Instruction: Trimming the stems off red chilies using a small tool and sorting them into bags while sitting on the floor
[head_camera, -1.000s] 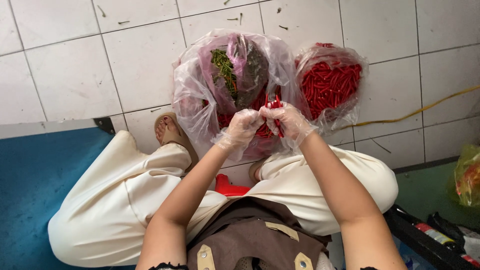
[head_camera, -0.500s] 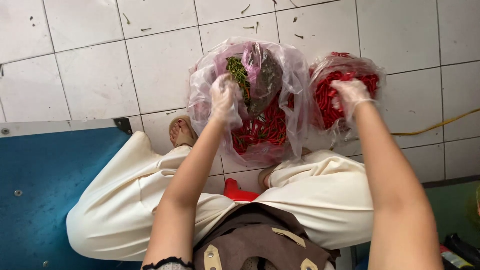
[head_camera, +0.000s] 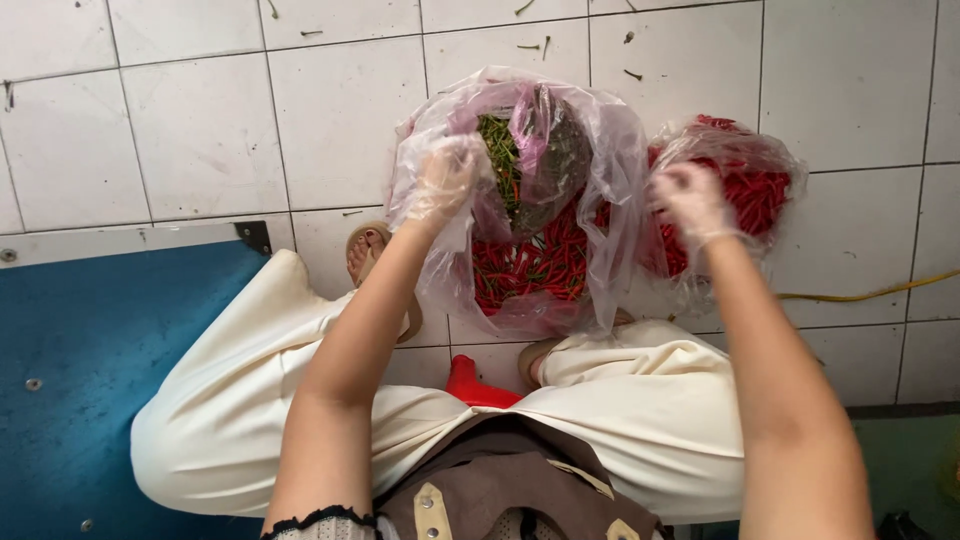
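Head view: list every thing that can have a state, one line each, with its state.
Left hand: gloved, at the rim of the big bag.
Right hand: gloved, over the small bag, fingers curled.
Big bag: open, holding red chillies and a heap of green stems.
Small bag: open, full of red chillies.
Red chillies: loose in the big bag.
Green stems: piled together.

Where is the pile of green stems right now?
In the head view, the green stems lie inside the big plastic bag on the tiled floor, beside the left hand, above the red chillies.
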